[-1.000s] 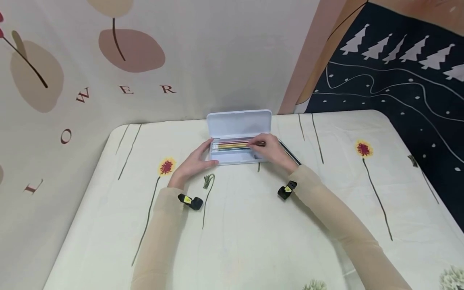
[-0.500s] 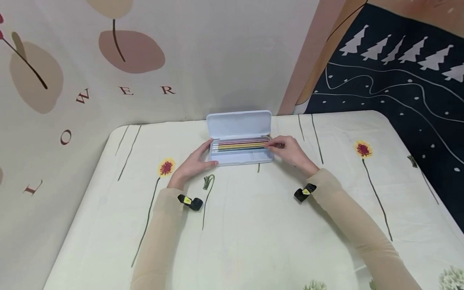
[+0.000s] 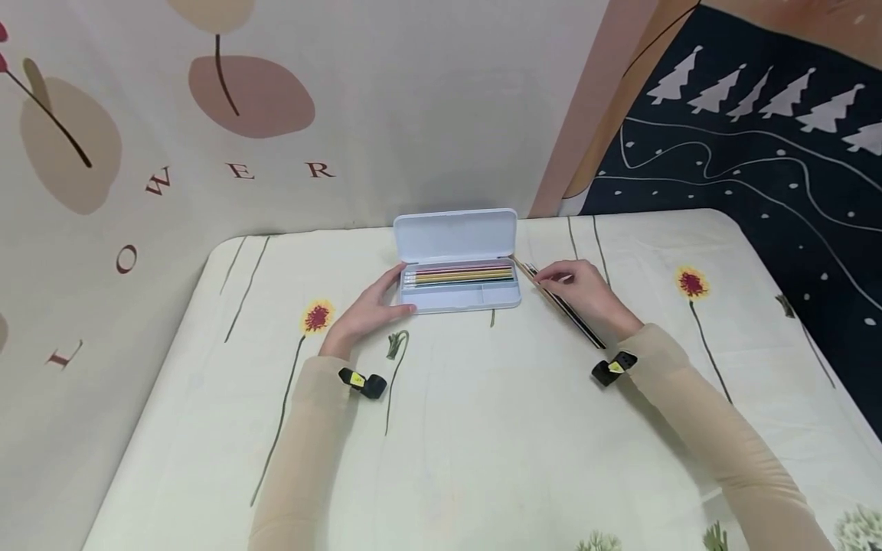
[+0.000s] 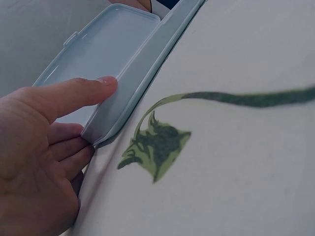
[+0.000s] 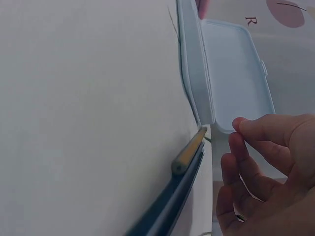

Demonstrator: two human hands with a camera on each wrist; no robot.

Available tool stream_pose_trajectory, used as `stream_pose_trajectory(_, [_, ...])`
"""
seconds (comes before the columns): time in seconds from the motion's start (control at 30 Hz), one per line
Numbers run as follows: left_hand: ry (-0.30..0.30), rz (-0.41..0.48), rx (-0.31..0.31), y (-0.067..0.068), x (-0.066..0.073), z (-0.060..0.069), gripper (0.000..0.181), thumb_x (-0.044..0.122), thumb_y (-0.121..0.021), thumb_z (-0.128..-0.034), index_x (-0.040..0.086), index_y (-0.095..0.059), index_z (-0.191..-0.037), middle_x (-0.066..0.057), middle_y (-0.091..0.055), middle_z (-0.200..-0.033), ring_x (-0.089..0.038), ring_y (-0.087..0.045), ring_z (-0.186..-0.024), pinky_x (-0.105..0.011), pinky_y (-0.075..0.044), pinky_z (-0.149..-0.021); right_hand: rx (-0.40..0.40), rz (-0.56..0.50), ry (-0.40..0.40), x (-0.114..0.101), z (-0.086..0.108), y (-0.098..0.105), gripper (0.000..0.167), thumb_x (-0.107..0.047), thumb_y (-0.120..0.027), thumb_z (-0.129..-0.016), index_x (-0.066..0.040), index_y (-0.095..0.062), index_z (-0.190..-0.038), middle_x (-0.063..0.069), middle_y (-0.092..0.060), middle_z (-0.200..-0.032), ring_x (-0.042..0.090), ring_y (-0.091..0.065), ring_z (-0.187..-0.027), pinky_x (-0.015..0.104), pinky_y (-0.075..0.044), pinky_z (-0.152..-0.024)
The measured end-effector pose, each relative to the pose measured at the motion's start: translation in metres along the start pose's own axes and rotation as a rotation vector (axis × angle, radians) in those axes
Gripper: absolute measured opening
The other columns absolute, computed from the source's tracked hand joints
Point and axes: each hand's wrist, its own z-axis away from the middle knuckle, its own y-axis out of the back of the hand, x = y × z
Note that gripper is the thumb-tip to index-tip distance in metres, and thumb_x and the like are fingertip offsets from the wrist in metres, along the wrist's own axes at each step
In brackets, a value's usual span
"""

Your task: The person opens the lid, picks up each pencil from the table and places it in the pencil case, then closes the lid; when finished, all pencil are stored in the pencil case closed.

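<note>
A pale blue pencil case [image 3: 448, 299] lies with its lid [image 3: 455, 236] raised at the back. Several coloured pencils [image 3: 455, 276], red, yellow and dark green among them, lie side by side in its rear compartment. My left hand [image 4: 37, 132] grips the left end of the case, thumb over the front rim and fingers at the corner. To the right of the case, a wood-coloured pencil [image 5: 188, 153] and several black pencils [image 3: 579, 324] lie slanting on the table. Over them hovers my right hand [image 3: 582, 291], thumb and forefinger tips close together, with nothing visible between them.
A white flower-print cloth [image 3: 482, 428] covers the table. Behind the case rises a pale printed backdrop [image 3: 413, 138], with a dark tree-patterned cloth [image 3: 751, 153] at the right. A camera is strapped to each wrist.
My right hand has moved right, from over the coloured pencils past the case's end to the pencils on the table. The left hand has kept its place on the case.
</note>
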Motion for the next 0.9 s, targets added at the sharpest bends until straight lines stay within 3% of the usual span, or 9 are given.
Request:
stream_pose_trajectory(0.27, [0.002, 0.003, 0.0, 0.0, 0.001, 0.0, 0.088, 0.024, -0.074, -0.0851, 0.016, -0.021, -0.155, -0.008, -0.019, -0.159, -0.025, -0.009, -0.146, -0.048, -0.008, -0.116, -0.032, 0.048, -0.031, 0.012, 0.012, 0.011, 0.02, -0.004, -0.059, -0.095, 0.001, -0.069, -0.111, 0.016, -0.066, -0.107, 0.027, -0.06, -0.093, 0.039, -0.049, -0.081])
stream_pose_trajectory(0.53, [-0.002, 0.0, -0.003, 0.0, 0.002, 0.0, 0.088, 0.024, -0.074, -0.0851, 0.015, -0.021, -0.155, -0.009, -0.018, -0.159, -0.026, -0.008, -0.146, -0.049, -0.008, -0.116, -0.029, 0.086, 0.02, 0.024, 0.023, 0.015, 0.019, -0.003, -0.062, -0.093, 0.003, -0.069, -0.109, 0.015, -0.068, -0.1, 0.025, -0.061, -0.088, 0.029, -0.048, -0.075])
stream_pose_trajectory(0.9, [-0.005, 0.004, -0.003, 0.0, 0.003, 0.001, 0.088, 0.023, -0.074, -0.0849, 0.015, -0.021, -0.155, -0.009, -0.019, -0.159, -0.026, -0.008, -0.146, -0.049, -0.008, -0.116, -0.05, 0.083, -0.008, 0.029, 0.03, 0.015, 0.023, 0.0, -0.062, -0.091, 0.006, -0.065, -0.112, 0.017, -0.065, -0.098, 0.027, -0.057, -0.088, 0.027, -0.045, -0.073])
